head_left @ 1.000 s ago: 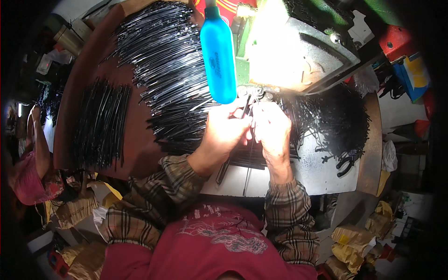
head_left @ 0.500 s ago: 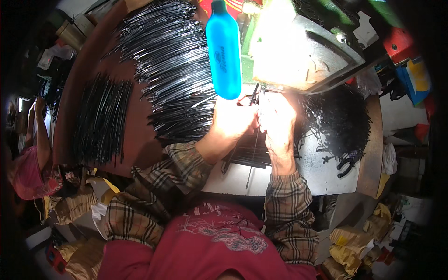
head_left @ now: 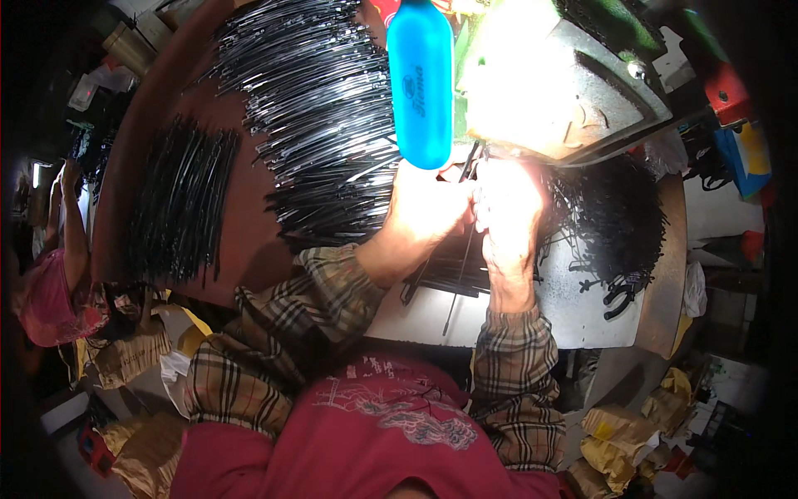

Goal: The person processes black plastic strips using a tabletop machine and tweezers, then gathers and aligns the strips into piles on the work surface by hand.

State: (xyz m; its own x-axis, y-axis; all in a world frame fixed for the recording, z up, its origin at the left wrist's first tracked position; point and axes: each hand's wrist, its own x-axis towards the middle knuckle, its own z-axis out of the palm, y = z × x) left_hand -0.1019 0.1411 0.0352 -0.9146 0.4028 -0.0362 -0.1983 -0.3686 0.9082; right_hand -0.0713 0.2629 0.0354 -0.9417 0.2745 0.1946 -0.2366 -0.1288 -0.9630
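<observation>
Under a bright lamp glare, my left hand (head_left: 420, 204) is closed, fingertips pinching a thin black rod (head_left: 470, 160) in front of the machine. My right hand (head_left: 509, 208) meets it from the right, its fingers closed at the same spot; glare washes out the fingertips. Below and between the hands a long slim rod (head_left: 454, 303) slants toward the near table edge. Just above my left hand stands a blue bottle-shaped piece (head_left: 421, 91), hiding some of the fingers. The green machine (head_left: 615, 108) with a pale metal cover rises beyond my right hand.
A large pile of thin black rods (head_left: 316, 108) covers the table left of the hands, with a smaller bundle (head_left: 183, 200) farther left. At right lie a tangled black heap (head_left: 615, 216) and black-handled pliers (head_left: 619, 301). Another person (head_left: 58, 291) sits at far left.
The whole view has shifted slightly, so the machine and blue piece appear farther right and higher. Both hands stay together at the same place by the machine, still closed.
</observation>
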